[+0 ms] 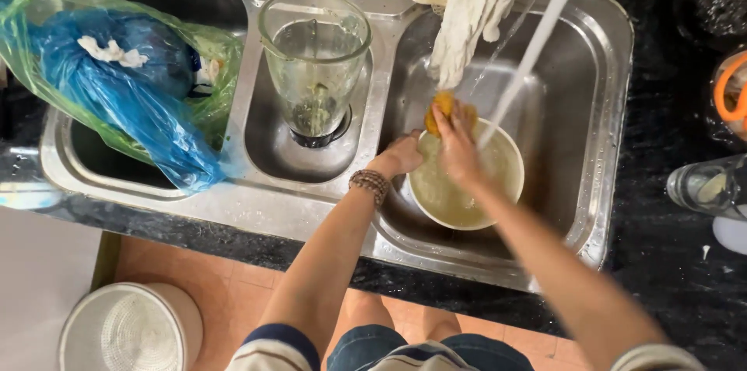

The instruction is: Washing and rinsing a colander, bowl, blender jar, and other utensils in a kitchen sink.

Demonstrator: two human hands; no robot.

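The left hand (398, 156) grips the near-left rim of the white bowl (498, 184) in the sink (607, 106). The right hand (457, 145) is closed on a yellow sponge (443, 102) pressed at the bowl's far rim, just left of the stream of water (537, 36).

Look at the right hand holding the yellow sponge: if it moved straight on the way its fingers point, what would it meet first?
Probably the white cloth hanging above the sponge; the right hand points up towards it, though depth is unclear.

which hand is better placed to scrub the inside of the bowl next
Right. The right hand holds the yellow sponge over the bowl, while the left hand grips its rim.
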